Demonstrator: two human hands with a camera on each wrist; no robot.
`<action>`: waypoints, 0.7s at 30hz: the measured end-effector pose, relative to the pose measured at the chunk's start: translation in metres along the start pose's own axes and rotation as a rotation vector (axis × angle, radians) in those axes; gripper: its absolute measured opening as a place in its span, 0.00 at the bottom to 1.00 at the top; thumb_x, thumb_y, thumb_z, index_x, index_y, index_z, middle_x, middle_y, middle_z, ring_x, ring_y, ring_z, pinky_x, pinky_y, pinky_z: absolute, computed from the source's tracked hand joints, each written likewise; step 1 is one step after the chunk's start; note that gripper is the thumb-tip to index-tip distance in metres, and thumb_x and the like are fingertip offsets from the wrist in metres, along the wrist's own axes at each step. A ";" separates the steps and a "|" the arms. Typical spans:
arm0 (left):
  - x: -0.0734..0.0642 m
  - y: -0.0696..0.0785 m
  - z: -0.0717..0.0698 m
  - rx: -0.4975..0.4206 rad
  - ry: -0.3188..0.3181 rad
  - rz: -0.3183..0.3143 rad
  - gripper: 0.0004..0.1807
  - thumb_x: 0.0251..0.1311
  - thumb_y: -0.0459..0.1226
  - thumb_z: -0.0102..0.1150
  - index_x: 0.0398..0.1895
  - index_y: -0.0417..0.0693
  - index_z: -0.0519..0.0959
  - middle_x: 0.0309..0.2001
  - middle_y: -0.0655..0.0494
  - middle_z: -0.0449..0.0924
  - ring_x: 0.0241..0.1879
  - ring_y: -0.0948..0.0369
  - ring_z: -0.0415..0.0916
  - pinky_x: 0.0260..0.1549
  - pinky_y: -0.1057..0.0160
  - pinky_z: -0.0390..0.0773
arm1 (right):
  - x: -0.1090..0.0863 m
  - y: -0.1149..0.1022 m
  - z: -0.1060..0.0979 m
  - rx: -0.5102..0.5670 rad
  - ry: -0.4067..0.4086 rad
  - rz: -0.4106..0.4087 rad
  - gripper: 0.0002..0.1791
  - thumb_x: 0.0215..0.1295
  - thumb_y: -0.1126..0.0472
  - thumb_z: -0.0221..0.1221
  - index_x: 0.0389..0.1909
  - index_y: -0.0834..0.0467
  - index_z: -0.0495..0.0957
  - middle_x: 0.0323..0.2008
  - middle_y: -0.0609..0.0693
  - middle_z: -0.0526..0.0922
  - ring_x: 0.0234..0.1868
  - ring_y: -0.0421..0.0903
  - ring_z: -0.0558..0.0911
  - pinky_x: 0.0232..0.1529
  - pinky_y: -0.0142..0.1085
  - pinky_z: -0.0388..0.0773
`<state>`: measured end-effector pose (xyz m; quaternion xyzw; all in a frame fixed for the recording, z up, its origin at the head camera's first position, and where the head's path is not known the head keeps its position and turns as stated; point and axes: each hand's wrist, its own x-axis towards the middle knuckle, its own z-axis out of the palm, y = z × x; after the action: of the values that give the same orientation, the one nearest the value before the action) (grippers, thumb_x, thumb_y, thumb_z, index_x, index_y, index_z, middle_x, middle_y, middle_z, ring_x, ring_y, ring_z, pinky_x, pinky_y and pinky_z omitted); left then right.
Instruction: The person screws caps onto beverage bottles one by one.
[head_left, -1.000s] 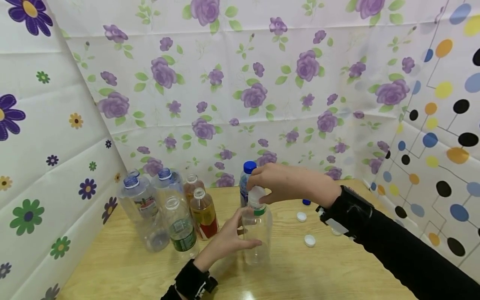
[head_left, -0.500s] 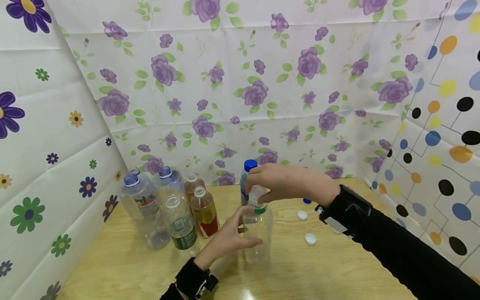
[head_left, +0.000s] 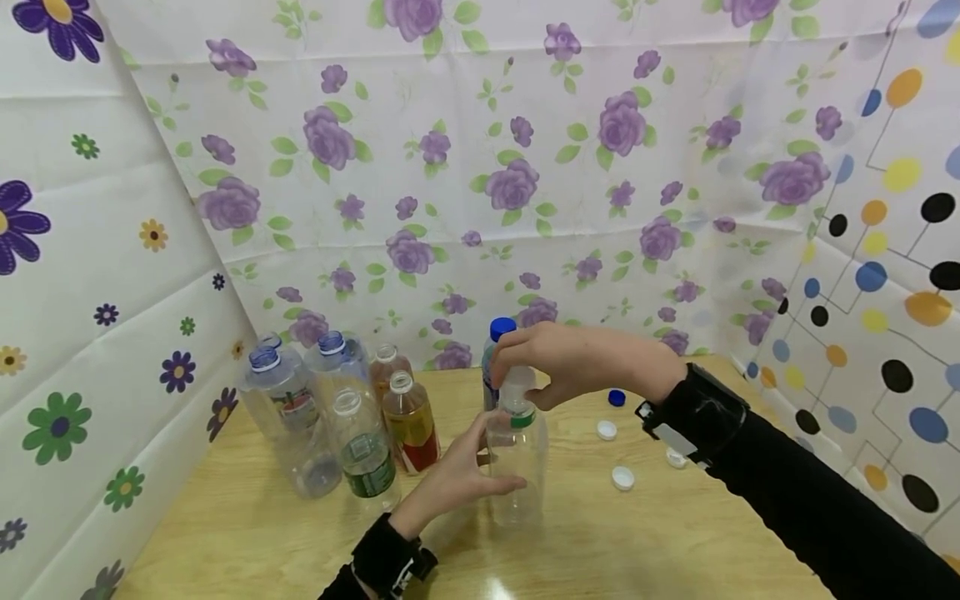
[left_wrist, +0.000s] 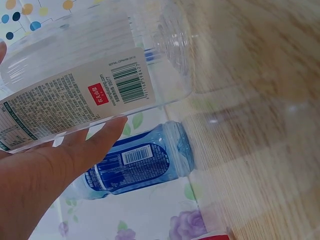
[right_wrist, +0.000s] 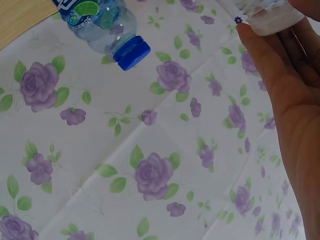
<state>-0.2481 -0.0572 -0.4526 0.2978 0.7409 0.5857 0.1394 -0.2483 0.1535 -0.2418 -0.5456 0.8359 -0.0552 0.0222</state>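
An upright clear plastic bottle (head_left: 522,467) with a green band at its neck stands on the wooden table. My left hand (head_left: 461,477) grips its side, thumb in front and fingers behind. At the top, my right hand (head_left: 562,360) pinches a translucent white cap (head_left: 517,388) over the neck. The right wrist view also shows this cap (right_wrist: 276,20) between fingers. Close up in the left wrist view, the clear bottle (left_wrist: 75,95) carries a white label with a barcode. Right behind it stands a blue-labelled bottle (left_wrist: 135,162) with a blue cap (right_wrist: 131,52).
Left of the hands, several uncapped bottles stand together, among them a green-labelled one (head_left: 367,458), an amber one (head_left: 410,421) and a large clear one (head_left: 288,408). To the right lie white caps (head_left: 622,478) and a blue cap (head_left: 617,397). Flowered cloth (head_left: 450,167) hangs behind.
My right hand's fingers have shifted slightly around the cap, and the wrist has lifted a little. My left hand keeps its grip on the bottle. The head view has drifted slightly.
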 end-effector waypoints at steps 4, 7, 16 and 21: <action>0.001 -0.001 0.000 0.009 0.006 -0.002 0.44 0.60 0.48 0.74 0.75 0.58 0.58 0.72 0.53 0.65 0.68 0.48 0.69 0.66 0.40 0.72 | -0.002 0.000 -0.001 -0.017 -0.008 0.004 0.16 0.64 0.65 0.69 0.53 0.55 0.82 0.52 0.48 0.80 0.52 0.45 0.82 0.51 0.37 0.84; 0.000 -0.002 0.000 0.004 0.005 -0.009 0.45 0.60 0.48 0.74 0.75 0.59 0.58 0.72 0.54 0.65 0.69 0.49 0.69 0.67 0.40 0.72 | -0.002 0.000 -0.001 -0.009 -0.022 0.009 0.17 0.66 0.63 0.69 0.54 0.56 0.82 0.54 0.49 0.81 0.53 0.46 0.82 0.52 0.36 0.84; -0.001 -0.002 0.000 0.018 0.008 -0.018 0.46 0.60 0.48 0.73 0.77 0.58 0.56 0.74 0.51 0.63 0.70 0.47 0.67 0.68 0.41 0.71 | 0.002 0.002 0.001 -0.017 -0.029 0.008 0.17 0.67 0.61 0.67 0.56 0.57 0.83 0.53 0.50 0.83 0.52 0.45 0.83 0.50 0.33 0.84; 0.001 -0.001 0.000 0.012 0.009 -0.016 0.47 0.59 0.47 0.74 0.76 0.57 0.57 0.73 0.52 0.64 0.69 0.48 0.69 0.67 0.41 0.72 | 0.003 -0.004 0.004 -0.058 0.009 0.043 0.17 0.66 0.58 0.67 0.54 0.57 0.84 0.49 0.50 0.84 0.49 0.45 0.84 0.48 0.31 0.84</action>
<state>-0.2488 -0.0571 -0.4531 0.2901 0.7472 0.5816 0.1389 -0.2456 0.1493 -0.2456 -0.5277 0.8488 -0.0330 0.0035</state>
